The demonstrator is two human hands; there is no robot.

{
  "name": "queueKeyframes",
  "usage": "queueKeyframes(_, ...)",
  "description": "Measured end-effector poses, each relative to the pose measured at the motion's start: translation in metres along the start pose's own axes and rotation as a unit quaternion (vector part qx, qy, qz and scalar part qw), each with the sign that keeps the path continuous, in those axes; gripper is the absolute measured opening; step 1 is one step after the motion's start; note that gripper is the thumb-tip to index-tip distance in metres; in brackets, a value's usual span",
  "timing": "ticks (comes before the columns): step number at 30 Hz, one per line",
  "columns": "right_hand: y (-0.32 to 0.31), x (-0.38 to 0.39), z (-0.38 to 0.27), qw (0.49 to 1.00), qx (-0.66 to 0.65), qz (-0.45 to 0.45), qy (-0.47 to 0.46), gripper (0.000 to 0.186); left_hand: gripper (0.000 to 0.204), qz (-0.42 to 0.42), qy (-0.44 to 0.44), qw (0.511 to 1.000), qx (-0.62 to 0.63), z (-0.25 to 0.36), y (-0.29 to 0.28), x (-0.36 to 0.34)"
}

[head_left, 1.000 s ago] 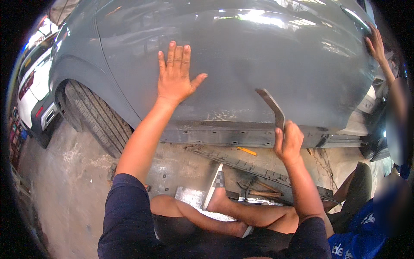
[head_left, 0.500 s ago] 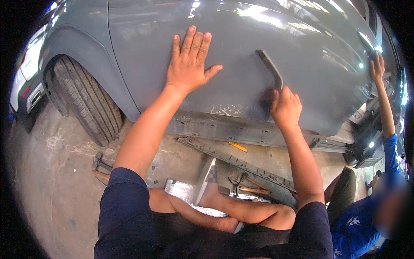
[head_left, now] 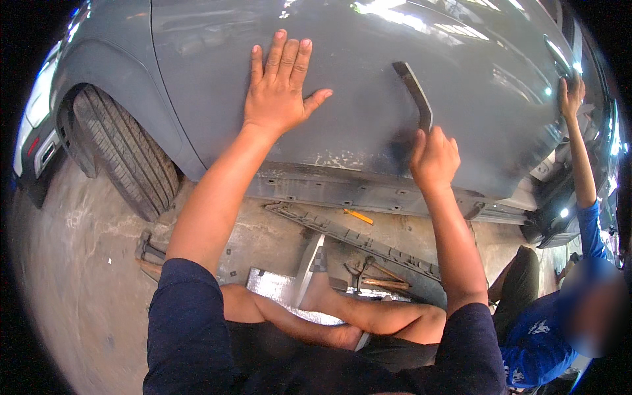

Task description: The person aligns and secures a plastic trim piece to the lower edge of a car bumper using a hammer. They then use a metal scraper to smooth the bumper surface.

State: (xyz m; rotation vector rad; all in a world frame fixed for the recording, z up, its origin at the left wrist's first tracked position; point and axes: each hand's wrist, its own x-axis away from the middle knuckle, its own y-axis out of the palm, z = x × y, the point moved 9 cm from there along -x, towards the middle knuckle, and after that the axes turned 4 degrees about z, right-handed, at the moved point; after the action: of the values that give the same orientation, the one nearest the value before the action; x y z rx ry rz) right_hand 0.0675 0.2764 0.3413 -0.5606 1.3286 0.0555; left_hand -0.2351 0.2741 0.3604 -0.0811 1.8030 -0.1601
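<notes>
My left hand point(head_left: 275, 89) lies flat on the grey car door point(head_left: 355, 99), fingers spread and pointing up, with nothing in it. To its right, my right hand point(head_left: 435, 158) is closed round the lower end of a bent, flat metal bar point(head_left: 415, 92). The bar's dark free end points up and to the left over the door panel; whether it touches the paint I cannot tell. Low on the door, between and below my hands, is a pale, scuffed patch point(head_left: 339, 158).
A front tyre point(head_left: 125, 151) stands at left. A long trim strip point(head_left: 355, 238), an orange-yellow tool point(head_left: 359, 217) and several hammers point(head_left: 382, 284) lie on the floor by my legs. At right, a co-worker in blue point(head_left: 540, 336) has a hand point(head_left: 571, 97) near the door handle.
The whole view has shifted slightly. My left hand keeps its place on the door. The bar has turned a little in my right hand, showing more of its dark face.
</notes>
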Motion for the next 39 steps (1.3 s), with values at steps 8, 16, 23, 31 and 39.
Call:
queueKeyframes(8, -0.016, 0.009, 0.003, 0.998, -0.047, 0.051, -0.011, 0.025, 0.106, 0.004, 0.006, 1.0, 0.003, 0.005, 0.0, 0.003)
queueKeyframes(16, -0.021, 0.013, 0.008, 0.996, -0.056, 0.071, -0.005, 0.026, 0.104, 0.011, -0.002, 1.0, -0.001, -0.001, 0.0, 0.003)
queueKeyframes(23, -0.022, 0.017, 0.017, 0.998, -0.032, 0.046, 0.015, 0.024, 0.103, -0.005, -0.007, 1.0, 0.011, 0.006, -0.001, 0.002)
queueKeyframes(31, -0.031, 0.019, 0.022, 0.994, -0.061, 0.094, 0.016, 0.024, 0.105, -0.022, -0.011, 1.0, -0.008, 0.005, -0.004, 0.005)
queueKeyframes(39, -0.059, 0.124, 0.067, 0.868, -0.377, 0.09, 0.311, 0.024, 0.106, -0.013, 0.041, 0.998, 0.04, 0.067, 0.008, -0.04)
